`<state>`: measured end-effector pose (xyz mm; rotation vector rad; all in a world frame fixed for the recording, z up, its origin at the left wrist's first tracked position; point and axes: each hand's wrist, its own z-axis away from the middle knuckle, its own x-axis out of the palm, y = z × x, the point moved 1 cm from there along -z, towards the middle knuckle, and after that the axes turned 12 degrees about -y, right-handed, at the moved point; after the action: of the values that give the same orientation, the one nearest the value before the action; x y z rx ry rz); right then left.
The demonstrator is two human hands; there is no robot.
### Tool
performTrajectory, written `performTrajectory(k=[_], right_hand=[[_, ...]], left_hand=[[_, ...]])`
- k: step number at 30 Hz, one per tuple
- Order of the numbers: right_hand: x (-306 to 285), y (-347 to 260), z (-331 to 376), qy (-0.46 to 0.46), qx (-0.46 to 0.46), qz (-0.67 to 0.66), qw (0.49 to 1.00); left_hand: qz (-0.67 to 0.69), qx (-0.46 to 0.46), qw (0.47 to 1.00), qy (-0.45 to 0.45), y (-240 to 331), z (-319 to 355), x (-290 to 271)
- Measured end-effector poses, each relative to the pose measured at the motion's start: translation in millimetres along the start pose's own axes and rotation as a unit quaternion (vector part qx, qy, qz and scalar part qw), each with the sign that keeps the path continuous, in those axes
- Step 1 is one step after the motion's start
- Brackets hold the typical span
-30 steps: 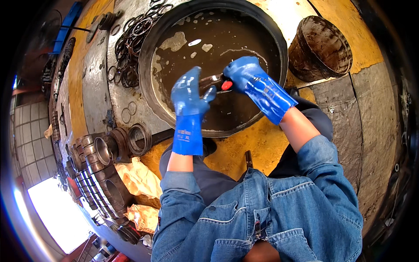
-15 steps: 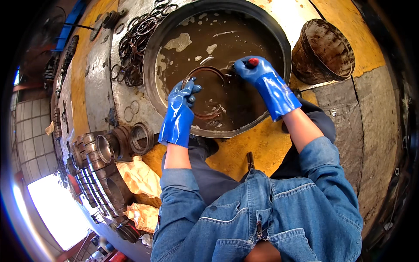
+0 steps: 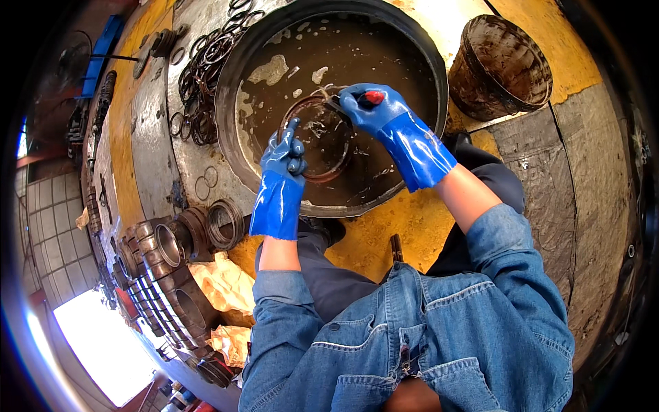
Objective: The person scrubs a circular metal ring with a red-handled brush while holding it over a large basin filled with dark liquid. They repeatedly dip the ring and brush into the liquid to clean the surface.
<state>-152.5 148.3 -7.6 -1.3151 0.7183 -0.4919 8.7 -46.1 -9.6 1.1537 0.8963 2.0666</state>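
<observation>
My left hand (image 3: 285, 154), in a long blue rubber glove, is closed around the left side of a reddish-brown metal ring (image 3: 328, 177). The ring is held tilted over a wide black tub (image 3: 230, 147) of murky brown liquid (image 3: 391, 62), its lower part near the surface. My right hand (image 3: 374, 110), gloved the same way, is closed on a red-handled tool (image 3: 374, 97). The tool's dark working end lies against the ring's upper edge; the glove hides most of it, so its kind cannot be told.
Dark rings (image 3: 199, 89) lie heaped left of the tub. A grimy brown bucket (image 3: 504, 69) stands at its right. Metal cylinders and rings (image 3: 171, 244) are lined up at lower left beside crumpled brown paper (image 3: 223, 281). Two thin rings (image 3: 206, 182) lie on the metal floor.
My right hand has moved left, bringing the tool from the ring's right side to its upper edge. The ring has been tilted and shifted slightly. The whole view has shifted a little.
</observation>
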Motion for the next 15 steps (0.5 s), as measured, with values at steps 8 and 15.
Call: performTrajectory(k=[8,15], right_hand=[[9,29,6,-0.094,0.275,-0.011,0.957],[15,2,30,-0.190,0.230,0.027,0.954]], left_hand=[[-0.002,0.055,0.998,0.031,4,-1,0],[-0.005,0.058,0.996,0.062,5,-3,-16]])
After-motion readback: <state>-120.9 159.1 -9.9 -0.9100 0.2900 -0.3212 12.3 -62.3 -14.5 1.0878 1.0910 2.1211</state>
